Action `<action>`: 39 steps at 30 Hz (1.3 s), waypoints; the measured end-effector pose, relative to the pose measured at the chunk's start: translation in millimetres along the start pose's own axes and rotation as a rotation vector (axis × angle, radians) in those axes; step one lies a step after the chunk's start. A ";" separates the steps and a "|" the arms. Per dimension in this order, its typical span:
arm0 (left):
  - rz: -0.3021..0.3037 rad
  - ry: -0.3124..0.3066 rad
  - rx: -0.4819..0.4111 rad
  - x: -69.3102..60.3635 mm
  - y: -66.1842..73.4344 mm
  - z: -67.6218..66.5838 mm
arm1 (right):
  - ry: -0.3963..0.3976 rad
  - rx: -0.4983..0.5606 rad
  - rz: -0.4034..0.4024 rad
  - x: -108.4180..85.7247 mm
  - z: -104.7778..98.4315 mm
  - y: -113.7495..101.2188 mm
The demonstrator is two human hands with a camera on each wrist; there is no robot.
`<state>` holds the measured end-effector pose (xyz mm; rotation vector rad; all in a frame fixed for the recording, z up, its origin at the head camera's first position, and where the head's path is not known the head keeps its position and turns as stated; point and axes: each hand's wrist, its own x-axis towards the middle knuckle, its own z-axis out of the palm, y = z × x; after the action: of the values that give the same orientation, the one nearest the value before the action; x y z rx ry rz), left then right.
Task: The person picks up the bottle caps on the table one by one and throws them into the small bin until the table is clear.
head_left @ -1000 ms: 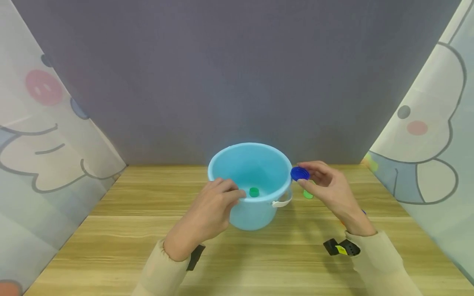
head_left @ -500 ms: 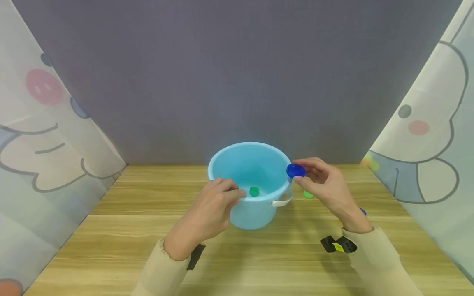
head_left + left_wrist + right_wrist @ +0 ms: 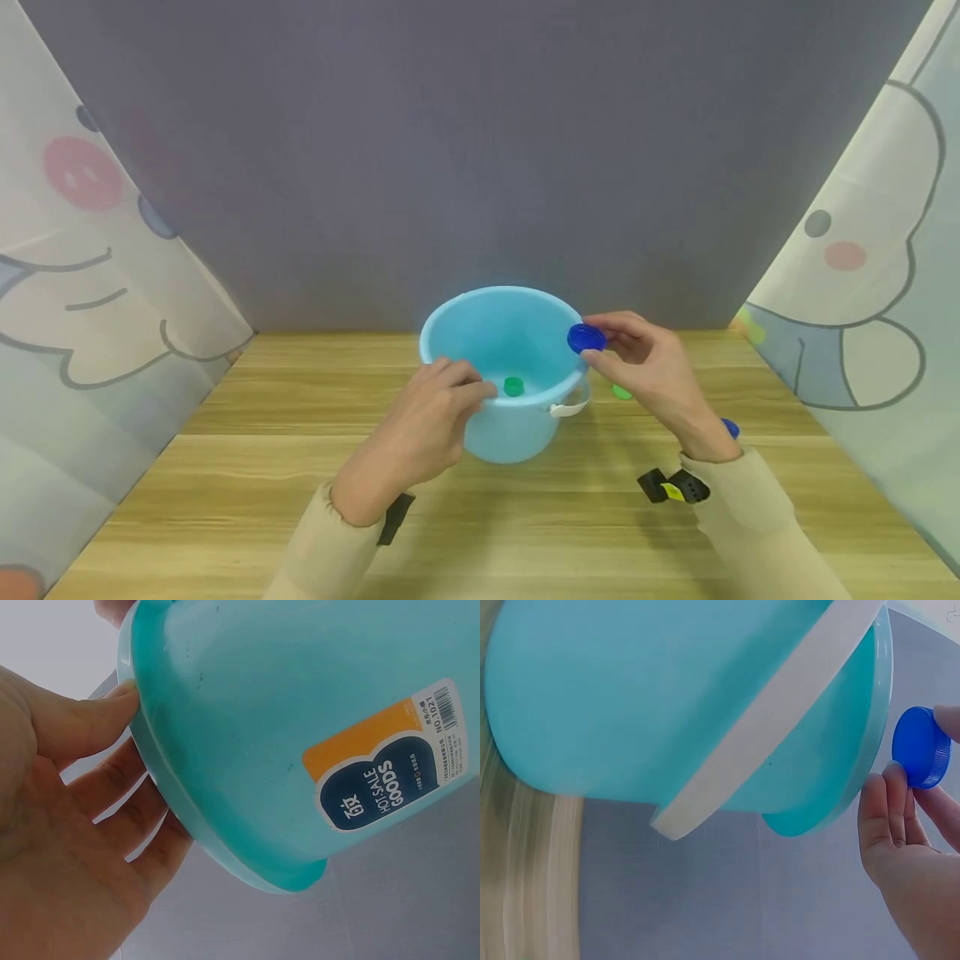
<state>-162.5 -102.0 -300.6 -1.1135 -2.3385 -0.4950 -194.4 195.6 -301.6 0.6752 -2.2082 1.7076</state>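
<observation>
The place looks like a small screened-off booth: a plain grey backdrop (image 3: 480, 158) stands behind a wood-grain tabletop (image 3: 247, 458), with a pale left-hand sheet (image 3: 67, 433) and a pale right-hand sheet (image 3: 892, 450), both printed with large cartoon figures (image 3: 873, 208), along its sides. They hide the wider room, so whether it is a home or a studio cannot be told.

Bucket (image 3: 510, 437) mouth faces up, wider than either hand; passage down runs through its middle and far side. Left hand (image 3: 431, 425) grips the near-left rim, blocking entry there. Right hand (image 3: 648, 367), pinching a blue cap (image 3: 587, 339), takes up the space at the right rim. White handle (image 3: 570, 408) juts out below, crowding the bucket's right flank. Grey wall (image 3: 480, 167) bars the rear. Bare tabletop (image 3: 262, 467) leaves room to the left; also between the forearms.
</observation>
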 end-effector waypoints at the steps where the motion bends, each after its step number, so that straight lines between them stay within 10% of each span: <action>1: -0.002 -0.001 -0.003 0.0 -0.1 -0.1 | 0.001 0.002 -0.002 0.7 0.8 -0.3; 39: -0.024 -0.019 0.018 1.1 1.8 -1.4 | -0.034 0.027 -0.014 24.8 26.4 -2.2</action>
<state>-161.3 -100.9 -298.6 -1.0880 -2.3709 -0.4726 -212.6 164.9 -295.0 0.7296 -2.2016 1.7347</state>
